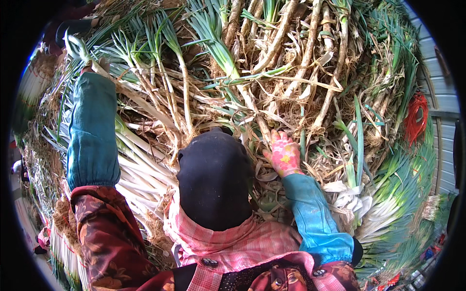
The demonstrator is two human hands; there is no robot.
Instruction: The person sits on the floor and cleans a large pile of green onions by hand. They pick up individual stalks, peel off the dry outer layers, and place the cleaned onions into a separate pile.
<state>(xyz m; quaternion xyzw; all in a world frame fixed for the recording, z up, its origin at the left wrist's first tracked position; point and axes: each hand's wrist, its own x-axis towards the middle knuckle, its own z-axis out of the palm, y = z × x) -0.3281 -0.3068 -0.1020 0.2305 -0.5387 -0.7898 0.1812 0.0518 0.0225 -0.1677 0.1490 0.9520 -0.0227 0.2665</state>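
My right hand (285, 154), in a pink and yellow floral glove, has its thumb and fingers around the root end of a long green onion (250, 100). That stalk slants up and left to its green leaves. My left hand (104, 65) is at the end of a teal sleeve (93, 127), mostly hidden, beside a thick unpeeled green onion stalk (142, 100). Its grip on that stalk is not clear. Dry husks (267, 174) lie under my right hand. Below the left stalk, pale peeled green onions (145, 182) lie in a pile.
Soil-covered green onions (305, 54) with tangled roots are heaped ahead. A bundle of red ties (416, 116) hangs at the right, near a corrugated wall (442, 94). More white-stemmed green onions (382, 218) lie at lower right. Part of another person (72, 29) shows at upper left.
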